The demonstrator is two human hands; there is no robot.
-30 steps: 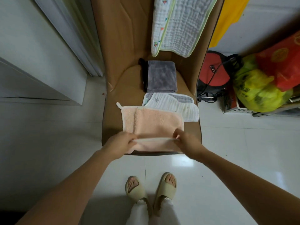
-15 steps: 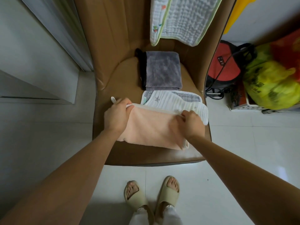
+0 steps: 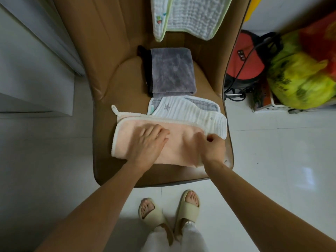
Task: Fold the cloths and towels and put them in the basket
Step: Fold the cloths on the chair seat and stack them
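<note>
A pink towel (image 3: 183,146) lies folded in half across the front of a brown chair seat (image 3: 116,84). My left hand (image 3: 148,142) presses flat on its middle with straight fingers. My right hand (image 3: 212,148) grips the towel's right end with curled fingers. Behind the pink towel lies a white cloth with grey stars (image 3: 189,110), partly under it. Farther back sits a folded grey towel (image 3: 171,70). A white quilted cloth with a green edge (image 3: 190,15) hangs over the chair back.
A white basket (image 3: 272,107) stands on the floor at the right, under yellow (image 3: 300,79) and red bags. A red and black bag (image 3: 245,57) leans beside the chair. White wall panels are at the left. My feet in slippers (image 3: 169,206) stand at the chair's front.
Both hands carried the pink towel's near edge up to its far edge, folding it in half. The left hand then let go and moved onto the towel's middle.
</note>
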